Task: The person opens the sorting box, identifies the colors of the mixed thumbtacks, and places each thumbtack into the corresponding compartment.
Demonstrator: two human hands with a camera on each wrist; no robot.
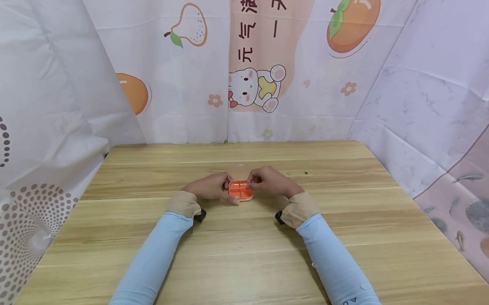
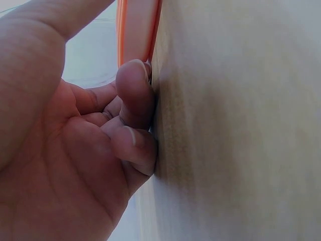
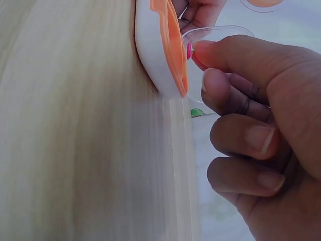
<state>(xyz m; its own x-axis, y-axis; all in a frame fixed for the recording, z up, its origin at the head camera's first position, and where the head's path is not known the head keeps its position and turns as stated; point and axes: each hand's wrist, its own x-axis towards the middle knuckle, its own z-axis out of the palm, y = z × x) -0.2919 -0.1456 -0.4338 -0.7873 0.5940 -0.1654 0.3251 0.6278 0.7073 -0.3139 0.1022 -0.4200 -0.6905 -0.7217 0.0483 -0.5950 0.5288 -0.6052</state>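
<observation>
A small pill box (image 1: pixel 235 187) with an orange divided inside and a white outer shell lies on the table. Its clear lid (image 3: pixel 215 30) stands raised on the far side. My left hand (image 1: pixel 210 186) holds the box from the left, thumb at the near edge and fingers at the far side. In the left wrist view, the fingertips (image 2: pixel 134 85) are curled close to the tabletop beside the box. Over the box's right part, my right hand (image 1: pixel 271 181) pinches a tiny pink piece (image 3: pixel 188 51) between thumb and index finger; its exact kind is unclear.
Two tiny items lie right of my right hand: a pale one (image 1: pixel 289 173) and a dark one (image 1: pixel 306 173). The wood-grain table (image 1: pixel 239 261) ends at printed curtains (image 1: pixel 182 86) behind and on both sides.
</observation>
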